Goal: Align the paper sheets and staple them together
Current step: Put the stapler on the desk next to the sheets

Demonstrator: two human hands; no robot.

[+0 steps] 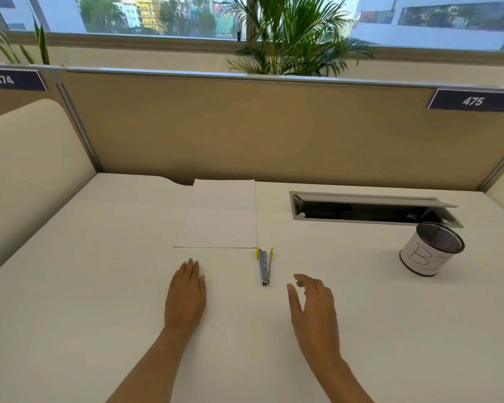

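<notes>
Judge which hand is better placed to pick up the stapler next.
Probably the right hand. It is raised off the desk with fingers spread, just right of the stapler. The left hand lies flat below the paper sheets, better placed to steady them.

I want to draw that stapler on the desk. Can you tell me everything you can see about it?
The stapler is small and slim, grey metal by its look, with yellow bits at its far end. Its arms are spread in a narrow V, joined at the end nearest the person. It lies on the white desk, just off the near right corner of the paper sheets. It sits between the left hand and right hand; neither touches it.
</notes>
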